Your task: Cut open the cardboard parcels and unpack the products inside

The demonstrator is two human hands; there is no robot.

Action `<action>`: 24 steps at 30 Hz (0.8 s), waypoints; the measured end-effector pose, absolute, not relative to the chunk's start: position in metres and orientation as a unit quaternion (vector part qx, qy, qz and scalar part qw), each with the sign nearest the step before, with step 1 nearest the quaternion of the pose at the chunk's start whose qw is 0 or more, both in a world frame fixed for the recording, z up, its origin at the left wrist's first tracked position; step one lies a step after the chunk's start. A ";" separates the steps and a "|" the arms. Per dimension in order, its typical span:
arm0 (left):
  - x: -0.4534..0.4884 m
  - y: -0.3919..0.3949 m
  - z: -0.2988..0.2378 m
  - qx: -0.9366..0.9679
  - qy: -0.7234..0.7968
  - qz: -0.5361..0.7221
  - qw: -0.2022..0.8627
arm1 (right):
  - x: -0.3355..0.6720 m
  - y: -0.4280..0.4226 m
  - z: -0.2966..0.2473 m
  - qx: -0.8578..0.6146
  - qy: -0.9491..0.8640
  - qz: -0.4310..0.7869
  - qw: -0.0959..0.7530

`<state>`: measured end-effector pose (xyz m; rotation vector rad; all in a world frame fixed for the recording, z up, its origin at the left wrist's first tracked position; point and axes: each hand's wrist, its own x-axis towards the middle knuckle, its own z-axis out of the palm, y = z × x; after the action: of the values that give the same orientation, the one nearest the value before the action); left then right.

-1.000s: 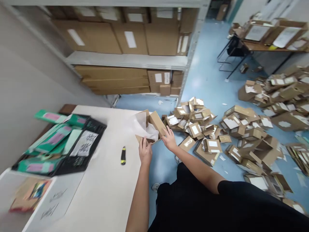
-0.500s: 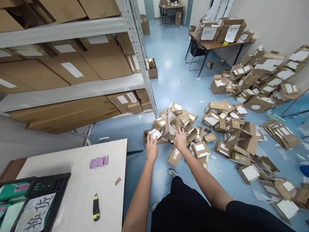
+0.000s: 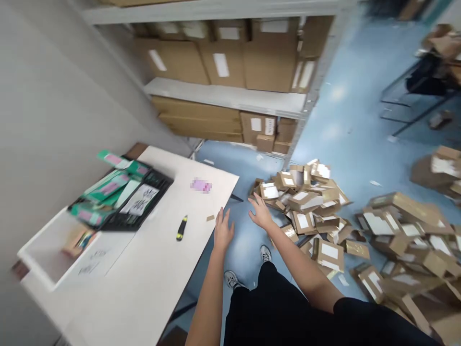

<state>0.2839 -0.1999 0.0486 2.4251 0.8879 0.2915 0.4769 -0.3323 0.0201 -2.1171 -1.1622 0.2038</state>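
My left hand is open at the right edge of the white table, its fingers spread and nothing in them. Over the floor between the table and a heap of opened cardboard boxes hovers my right hand, also open and holding nothing. On the table, near my left hand, lie a small brown cardboard scrap and a black and yellow utility knife. A blurred-out pink-purple item lies farther back on the tabletop.
A black crate with green packages and a white bin stand on the table's left. Behind is a metal shelf with large cartons. More discarded boxes cover the floor at right. A chair stands far right.
The view has swung left toward the table. My hands have moved away from the heap; the box with pale wrapping that was by my right hand is no longer at it.
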 end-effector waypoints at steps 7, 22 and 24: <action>0.116 -0.187 0.072 0.801 0.515 0.199 0.232 | 0.355 -0.224 0.073 -0.689 -0.627 0.106 0.347; -0.306 -0.334 0.057 0.478 0.791 0.341 0.171 | -0.091 -0.203 0.072 -0.352 -0.888 0.196 0.223; -0.356 -0.375 0.055 0.416 0.826 0.346 0.160 | -0.156 -0.216 0.069 -0.294 -0.911 0.214 0.196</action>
<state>-0.3565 -0.3755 0.0545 1.1877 2.3584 0.9894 -0.1560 -0.2162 0.0692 -0.8244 -2.5514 0.5983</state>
